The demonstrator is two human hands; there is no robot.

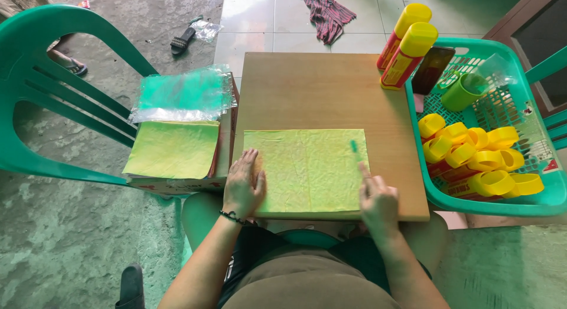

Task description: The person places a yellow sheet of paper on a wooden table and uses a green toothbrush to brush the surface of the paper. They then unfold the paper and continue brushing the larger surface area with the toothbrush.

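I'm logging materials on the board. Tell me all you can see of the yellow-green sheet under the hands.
The sheet is a thin, roughly square piece, yellow-green, faintly creased, looking like paper or film. It lies flat on the wooden board, near its front edge. The left hand presses flat on its left side; the right hand touches its right edge, forefinger pointing to a small green mark there.

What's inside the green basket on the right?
The basket holds a pile of yellow-capped bottles, a green cup and a dark phone leaning at its rim. Whatever lies beneath the bottles is covered.
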